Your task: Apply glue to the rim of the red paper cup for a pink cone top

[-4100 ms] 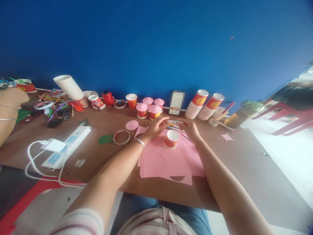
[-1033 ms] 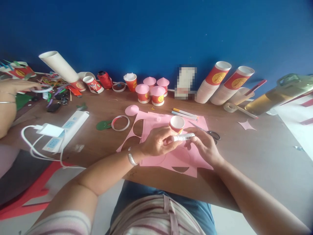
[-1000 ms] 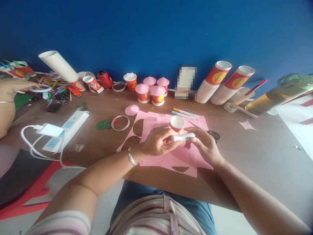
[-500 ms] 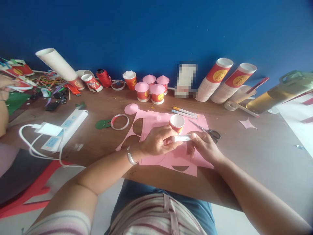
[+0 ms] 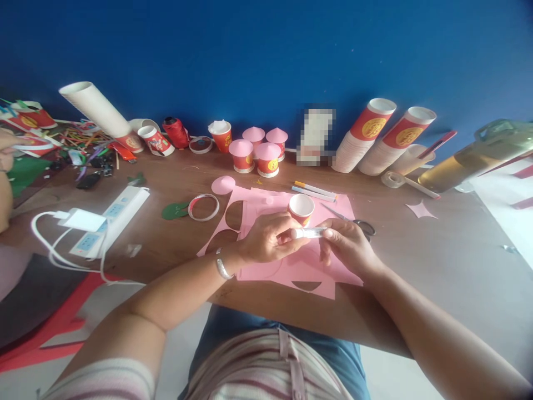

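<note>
Between my hands is a short white glue stick (image 5: 306, 233), lying sideways above the pink paper. My left hand (image 5: 270, 236) pinches its left end, and my right hand (image 5: 347, 241) grips the other end between thumb and fingers. Just behind them stands a red and white paper cup (image 5: 301, 206), open side up. Beneath are sheets of pink paper (image 5: 266, 269), some with round holes cut out. A pair of scissors (image 5: 365, 226) lies partly behind my right hand.
Small red cups with pink cone tops (image 5: 267, 151) stand near the blue wall. Stacked paper cups (image 5: 366, 133) lean at the right, beside a large bottle (image 5: 466, 161). A power strip (image 5: 110, 222) with cables lies at left. Another person's arm (image 5: 5, 183) shows at the far left edge.
The fingers of my right hand have closed in further around the right end of the glue stick. My left hand stays almost in place.
</note>
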Motion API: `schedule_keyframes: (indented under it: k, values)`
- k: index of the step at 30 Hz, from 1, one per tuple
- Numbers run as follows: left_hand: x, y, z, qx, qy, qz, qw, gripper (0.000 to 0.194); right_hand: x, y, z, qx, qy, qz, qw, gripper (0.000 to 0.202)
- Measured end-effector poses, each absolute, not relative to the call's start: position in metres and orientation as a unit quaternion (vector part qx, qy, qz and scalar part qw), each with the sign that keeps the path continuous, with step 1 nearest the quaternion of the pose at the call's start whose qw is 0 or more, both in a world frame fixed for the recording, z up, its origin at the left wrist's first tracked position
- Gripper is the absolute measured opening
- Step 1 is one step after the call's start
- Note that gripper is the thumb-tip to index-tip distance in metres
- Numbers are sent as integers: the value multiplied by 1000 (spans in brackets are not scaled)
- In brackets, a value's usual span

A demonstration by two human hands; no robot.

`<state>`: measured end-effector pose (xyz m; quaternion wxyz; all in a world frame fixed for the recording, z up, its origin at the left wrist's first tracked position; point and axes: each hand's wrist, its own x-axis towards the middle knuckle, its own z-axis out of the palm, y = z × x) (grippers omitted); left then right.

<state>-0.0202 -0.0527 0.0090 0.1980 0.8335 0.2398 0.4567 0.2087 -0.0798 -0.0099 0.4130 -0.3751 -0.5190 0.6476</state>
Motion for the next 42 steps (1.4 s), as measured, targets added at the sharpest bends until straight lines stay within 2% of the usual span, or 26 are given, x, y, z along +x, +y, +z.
schedule_keyframes:
  k: [3,8,12,18,23,28,33,36,38,42]
  values:
    - [-20,-52,8,835,232,461,191,17,208,-78,-10,-385,-519,641,413,39]
    - [-20,-50,7,826,252,465,196,17,204,-76,-7,-388,-507,608,473,40]
    - [-21,-52,8,827,262,454,205,19,205,-77,-8,-379,-507,627,454,30]
    - [-20,-53,7,833,244,459,189,23,206,-77,-9,-371,-491,677,404,41]
    - [-18,-52,4,832,245,469,167,34,203,-75,-13,-359,-483,662,447,40]
    - [-17,-52,2,825,261,468,178,36,202,-75,-16,-364,-474,673,436,37]
    - [-27,-44,8,835,204,475,189,35,204,-71,-10,-371,-433,649,503,32]
    - [-40,-27,12,791,298,508,166,26,209,-65,-8,-383,-393,634,545,27]
    - [-50,-11,12,761,393,487,172,14,212,-61,-10,-386,-362,634,563,25]
    - [-68,18,-1,816,444,319,186,22,215,-55,-15,-370,-324,655,573,28]
